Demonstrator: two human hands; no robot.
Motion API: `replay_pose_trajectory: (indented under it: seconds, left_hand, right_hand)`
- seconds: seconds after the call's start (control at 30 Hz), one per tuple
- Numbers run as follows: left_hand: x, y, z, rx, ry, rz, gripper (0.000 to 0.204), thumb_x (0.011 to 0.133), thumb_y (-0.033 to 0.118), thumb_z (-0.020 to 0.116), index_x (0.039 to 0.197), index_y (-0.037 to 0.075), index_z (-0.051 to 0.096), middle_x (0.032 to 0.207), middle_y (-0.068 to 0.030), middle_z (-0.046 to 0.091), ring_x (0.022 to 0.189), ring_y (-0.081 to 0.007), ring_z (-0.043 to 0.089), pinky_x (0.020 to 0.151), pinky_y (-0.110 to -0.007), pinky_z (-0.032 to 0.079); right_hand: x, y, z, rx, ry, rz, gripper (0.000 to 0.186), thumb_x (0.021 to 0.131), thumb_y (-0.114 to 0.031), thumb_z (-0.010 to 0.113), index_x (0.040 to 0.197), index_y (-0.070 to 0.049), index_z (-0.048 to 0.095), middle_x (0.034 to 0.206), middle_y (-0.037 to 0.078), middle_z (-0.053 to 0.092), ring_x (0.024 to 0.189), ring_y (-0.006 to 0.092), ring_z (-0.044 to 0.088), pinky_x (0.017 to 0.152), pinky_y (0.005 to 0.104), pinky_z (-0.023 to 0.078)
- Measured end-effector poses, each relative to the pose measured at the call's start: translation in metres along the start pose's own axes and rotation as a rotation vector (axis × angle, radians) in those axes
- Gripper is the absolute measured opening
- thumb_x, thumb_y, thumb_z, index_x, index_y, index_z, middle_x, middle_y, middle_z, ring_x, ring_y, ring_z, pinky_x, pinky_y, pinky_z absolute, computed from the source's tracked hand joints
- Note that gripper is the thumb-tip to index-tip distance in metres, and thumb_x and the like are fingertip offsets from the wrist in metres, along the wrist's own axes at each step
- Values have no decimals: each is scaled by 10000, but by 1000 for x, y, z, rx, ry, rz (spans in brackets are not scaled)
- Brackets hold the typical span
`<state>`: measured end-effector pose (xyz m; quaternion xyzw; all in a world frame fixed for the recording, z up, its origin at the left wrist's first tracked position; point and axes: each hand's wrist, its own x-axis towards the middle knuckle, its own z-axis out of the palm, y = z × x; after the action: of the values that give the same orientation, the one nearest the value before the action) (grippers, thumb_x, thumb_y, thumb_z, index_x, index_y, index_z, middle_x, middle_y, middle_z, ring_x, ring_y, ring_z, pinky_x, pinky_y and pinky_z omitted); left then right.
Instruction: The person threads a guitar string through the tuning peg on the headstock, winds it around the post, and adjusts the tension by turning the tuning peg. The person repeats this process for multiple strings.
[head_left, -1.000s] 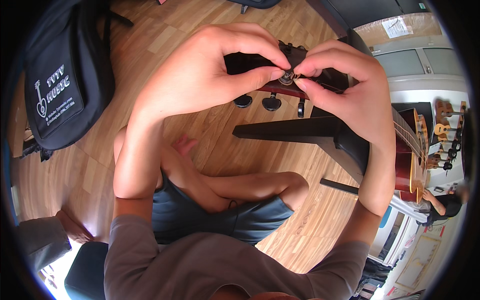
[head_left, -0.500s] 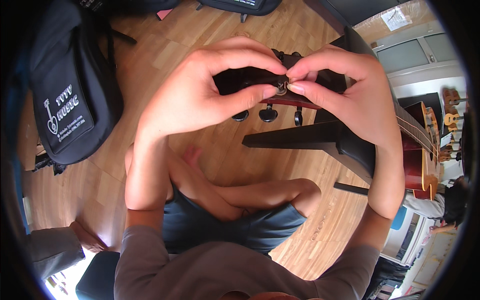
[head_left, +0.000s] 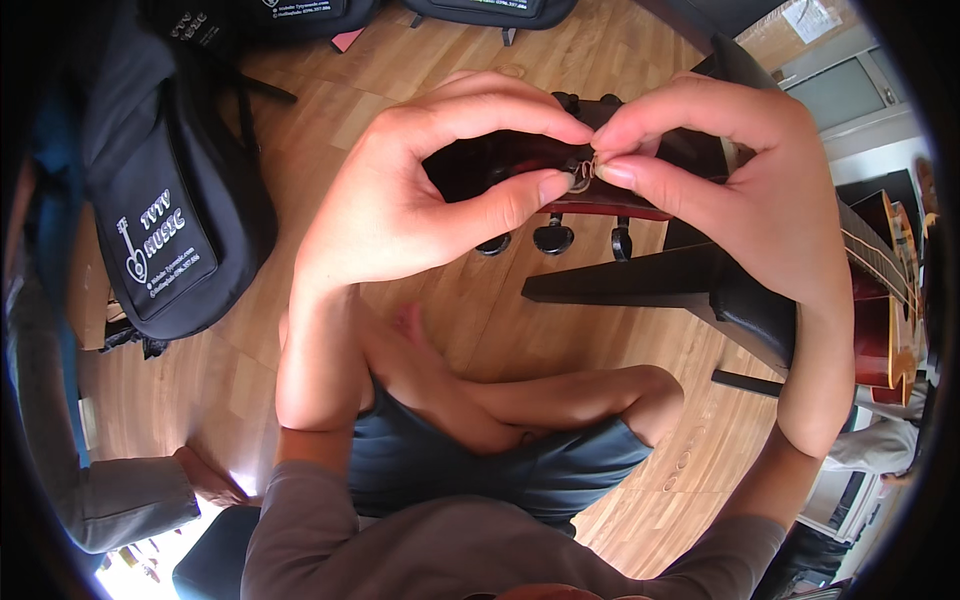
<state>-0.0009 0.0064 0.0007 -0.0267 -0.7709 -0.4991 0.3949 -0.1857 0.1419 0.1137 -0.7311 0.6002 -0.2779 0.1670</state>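
Both my hands meet at the dark red headstock [head_left: 640,209] of a guitar, in front of my chest. A thin, coiled copper-coloured guitar string [head_left: 588,172] sticks up at a tuning post there. My left hand [head_left: 385,195] curves around it, its thumb tip against the coil and its index fingertip touching the right one. My right hand [head_left: 750,160] pinches the string between thumb and index finger. Black tuning pegs [head_left: 553,238] line the headstock's near edge. The fingers partly hide the post, and my right hand covers part of the headstock.
A black padded bench [head_left: 750,315] stands under my right forearm. A guitar body [head_left: 880,335] shows at the far right; whether it joins this headstock I cannot tell. A black instrument bag [head_left: 180,210] stands on the left, and another person's foot [head_left: 215,480] is at lower left.
The view has shifted, so everything sits further right. My fingers stay at the tuning post, with slightly more of the coiled string visible between them.
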Motion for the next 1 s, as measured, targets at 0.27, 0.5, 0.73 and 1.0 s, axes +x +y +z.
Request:
replay_pose_trajectory:
  seconds: [0.27, 0.5, 0.73, 1.0]
  left_hand:
    - [-1, -6, -3, 21, -36, -1, 262, 872, -62, 733, 1131, -23, 742, 1191, -153, 699, 1129, -247, 657, 1013, -368, 497]
    - [0, -6, -4, 22, -56, -3, 256, 878, -47, 729, 1133, -21, 743, 1220, -162, 691, 1150, -256, 651, 1041, -385, 478]
    - [0, -6, -5, 16, -69, -26, 260, 886, -34, 732, 1146, -19, 744, 1230, -163, 688, 1162, -259, 647, 1051, -392, 473]
    - [-1, -4, -3, -13, -69, -47, 296, 877, -22, 764, 1172, -19, 739, 1259, -155, 673, 1163, -250, 646, 1042, -384, 492]
  right_hand:
    - [-1, 3, 0, -40, 1, 23, 141, 894, 11, 754, 1035, 1, 749, 951, 66, 754, 867, 124, 710, 756, 245, 546]
    - [-2, 3, 1, 56, -12, 57, 136, 893, 43, 729, 1025, 12, 737, 920, 48, 723, 816, 89, 659, 731, 233, 533]
    - [-1, 7, 5, 106, 13, 58, 137, 881, 66, 721, 1010, 22, 729, 907, 36, 712, 832, 80, 642, 728, 234, 533]
    - [-1, 5, 6, 96, 33, 74, 137, 875, 59, 734, 1007, 23, 731, 908, 31, 716, 825, 82, 641, 744, 238, 533]
